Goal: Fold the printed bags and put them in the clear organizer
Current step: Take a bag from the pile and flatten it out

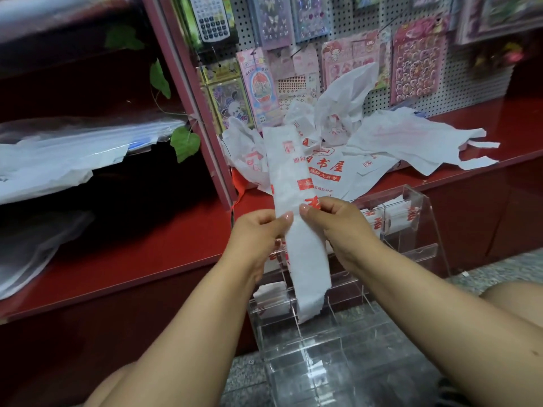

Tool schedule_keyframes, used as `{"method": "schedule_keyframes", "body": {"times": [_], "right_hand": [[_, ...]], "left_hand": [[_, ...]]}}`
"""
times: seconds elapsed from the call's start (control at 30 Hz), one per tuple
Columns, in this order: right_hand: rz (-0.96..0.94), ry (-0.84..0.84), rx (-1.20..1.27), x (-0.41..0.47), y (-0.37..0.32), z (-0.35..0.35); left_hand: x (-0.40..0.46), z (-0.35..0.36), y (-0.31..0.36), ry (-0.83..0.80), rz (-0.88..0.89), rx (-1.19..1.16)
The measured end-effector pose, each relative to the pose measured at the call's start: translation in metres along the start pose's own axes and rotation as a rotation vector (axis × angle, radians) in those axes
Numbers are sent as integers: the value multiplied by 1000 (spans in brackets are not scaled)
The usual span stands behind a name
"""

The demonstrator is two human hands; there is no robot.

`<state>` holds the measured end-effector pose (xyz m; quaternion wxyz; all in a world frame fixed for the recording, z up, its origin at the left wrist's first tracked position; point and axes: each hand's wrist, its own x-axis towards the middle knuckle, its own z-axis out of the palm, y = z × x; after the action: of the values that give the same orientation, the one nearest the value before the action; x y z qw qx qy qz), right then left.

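Note:
A white bag with red print, folded into a long narrow strip (289, 171), stands upright in front of me. My left hand (258, 233) pinches its left edge near the middle, and my right hand (338, 227) pinches the right edge at the same height. The strip's lower end hangs down over the clear organizer (423, 230), which stands on the floor below my hands. Folded printed bags (393, 218) fill its upper right compartments, and another folded bag (270, 298) lies in a left one. A pile of loose printed bags (367, 142) lies on the red shelf behind.
The red shelf (147, 242) runs across the view, with clear plastic sheets (58, 154) stacked at the left. A pegboard of sticker packs (352, 54) rises behind the pile. My knees are at the bottom corners, over a grey speckled floor (484, 268).

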<state>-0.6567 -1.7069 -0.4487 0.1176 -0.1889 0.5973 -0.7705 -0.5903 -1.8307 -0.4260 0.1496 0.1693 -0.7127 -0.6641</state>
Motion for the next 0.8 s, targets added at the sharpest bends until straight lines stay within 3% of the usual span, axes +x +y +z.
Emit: {"method": "schedule_keyframes", "body": {"times": [0.2,0.33,0.4,0.57,0.8], "right_hand": [[-94,11,-91,0,-11,-3],[-138,-17,-144,1,-21,-7],[-148,-15,-126,2,-23,-9],[-160,-25,-75,8,-20,-15],[-22,-75,-29,12,-11,-23]], "left_hand": [[-9,2,2,66,167,-20],[-8,-2,4,253,374,182],[-10,-2,8,180,410,149],[-5,2,16,96,329,8],[1,9,29,6,118,-182]]}}
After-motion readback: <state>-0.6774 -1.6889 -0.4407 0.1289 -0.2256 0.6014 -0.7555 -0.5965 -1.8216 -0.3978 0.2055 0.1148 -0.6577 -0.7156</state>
